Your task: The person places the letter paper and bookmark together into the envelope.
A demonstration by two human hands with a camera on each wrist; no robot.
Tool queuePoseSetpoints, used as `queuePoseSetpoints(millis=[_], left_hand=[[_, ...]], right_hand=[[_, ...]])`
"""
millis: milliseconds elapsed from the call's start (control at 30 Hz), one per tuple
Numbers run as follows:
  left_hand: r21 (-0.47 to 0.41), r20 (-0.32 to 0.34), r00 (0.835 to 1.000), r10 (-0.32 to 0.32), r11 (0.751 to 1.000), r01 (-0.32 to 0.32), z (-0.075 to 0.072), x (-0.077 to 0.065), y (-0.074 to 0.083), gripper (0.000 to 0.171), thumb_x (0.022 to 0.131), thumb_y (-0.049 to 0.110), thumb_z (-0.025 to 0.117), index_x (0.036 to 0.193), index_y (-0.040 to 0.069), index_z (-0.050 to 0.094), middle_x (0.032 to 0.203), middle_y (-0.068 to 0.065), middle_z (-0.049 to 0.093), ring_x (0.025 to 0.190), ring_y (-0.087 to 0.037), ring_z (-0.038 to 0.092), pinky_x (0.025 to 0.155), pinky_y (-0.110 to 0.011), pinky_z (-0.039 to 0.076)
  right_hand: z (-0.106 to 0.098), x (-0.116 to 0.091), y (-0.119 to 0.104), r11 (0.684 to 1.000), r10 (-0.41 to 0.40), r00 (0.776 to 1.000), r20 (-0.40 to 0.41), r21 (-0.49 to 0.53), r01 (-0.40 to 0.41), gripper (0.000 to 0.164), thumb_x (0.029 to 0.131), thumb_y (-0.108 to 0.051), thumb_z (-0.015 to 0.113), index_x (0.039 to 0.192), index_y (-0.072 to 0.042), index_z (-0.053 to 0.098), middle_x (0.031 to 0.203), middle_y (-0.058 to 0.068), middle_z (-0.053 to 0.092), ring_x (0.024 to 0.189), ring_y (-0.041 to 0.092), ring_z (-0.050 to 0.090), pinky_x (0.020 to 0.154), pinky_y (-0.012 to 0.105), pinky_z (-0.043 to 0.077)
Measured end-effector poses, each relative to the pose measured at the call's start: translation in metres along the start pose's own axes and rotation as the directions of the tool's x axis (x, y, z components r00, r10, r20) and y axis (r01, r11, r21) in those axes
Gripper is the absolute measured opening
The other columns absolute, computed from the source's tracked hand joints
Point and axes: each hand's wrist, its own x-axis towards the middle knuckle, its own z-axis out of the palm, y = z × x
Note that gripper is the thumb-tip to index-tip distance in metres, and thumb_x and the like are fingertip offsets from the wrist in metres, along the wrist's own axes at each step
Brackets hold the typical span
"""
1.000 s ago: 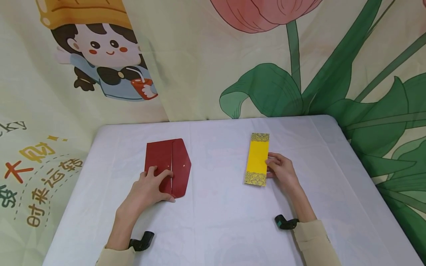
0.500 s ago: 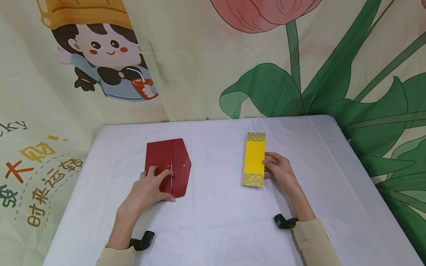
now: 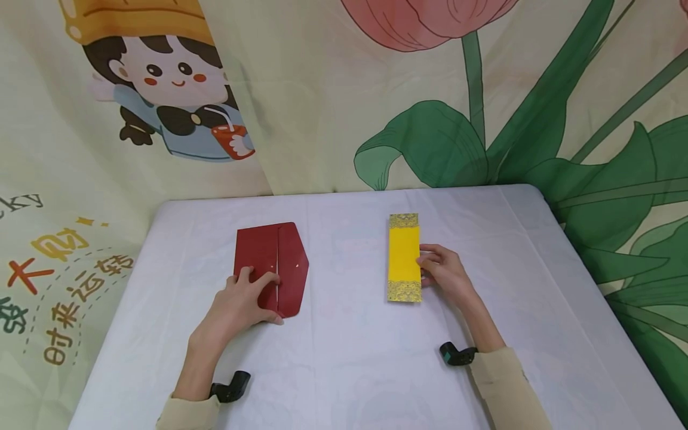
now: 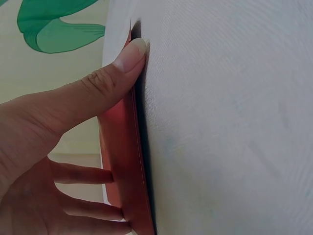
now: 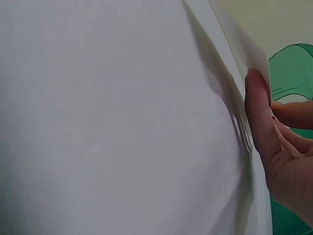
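Observation:
A dark red envelope [image 3: 258, 248] lies on the left part of the table, its pointed flap facing right. My left hand [image 3: 239, 304] rests on its near portion with spread fingers, the thumb at the near edge. In the left wrist view the thumb [image 4: 128, 58] lies along the envelope's edge [image 4: 128, 161], and the other fingertips touch its face. To the right, a narrow yellow card [image 3: 404, 254] with patterned bands at both ends is pinched at its right edge by my right hand [image 3: 446, 272]. The right wrist view shows the card [image 5: 249, 46] edge-on between thumb and fingers.
A white cloth [image 3: 344, 358] covers the table. Behind it hangs a printed backdrop [image 3: 306, 107] with a cartoon figure, a flower and leaves. Black wrist cameras [image 3: 231, 387] sit at both cuffs.
My right hand has moved a little to the left with the yellow card, which now stands straighter. The left hand and the red envelope have stayed in place.

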Motion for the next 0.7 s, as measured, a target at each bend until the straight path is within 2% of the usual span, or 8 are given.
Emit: queuePoseSetpoints(millis=[400, 700], left_hand=[[0.006, -0.024, 1.000, 0.006, 1.000, -0.005, -0.001, -0.002, -0.002, 0.077, 0.068, 0.044, 0.095, 0.132, 0.020, 0.060, 0.141, -0.032, 0.042, 0.115, -0.055, 0.050, 0.078, -0.062, 0.056], [-0.010, -0.020, 1.000, 0.001, 1.000, -0.001, -0.001, -0.001, 0.000, 0.079, 0.068, 0.043, 0.095, 0.135, 0.019, 0.060, 0.143, -0.033, 0.041, 0.120, -0.058, 0.047, 0.084, -0.067, 0.054]], right_hand=[[0.013, 0.003, -0.008, 0.999, -0.029, 0.999, 0.043, -0.044, 0.031, 0.047, 0.103, -0.014, 0.061, 0.148, -0.005, 0.050, 0.122, 0.019, 0.068, 0.087, 0.023, 0.069, 0.069, 0.031, 0.062], [0.021, 0.004, -0.013, 0.999, -0.023, 0.997, 0.072, -0.047, 0.026, 0.046, 0.103, -0.015, 0.062, 0.147, -0.007, 0.051, 0.121, 0.017, 0.069, 0.088, 0.026, 0.067, 0.070, 0.032, 0.062]])
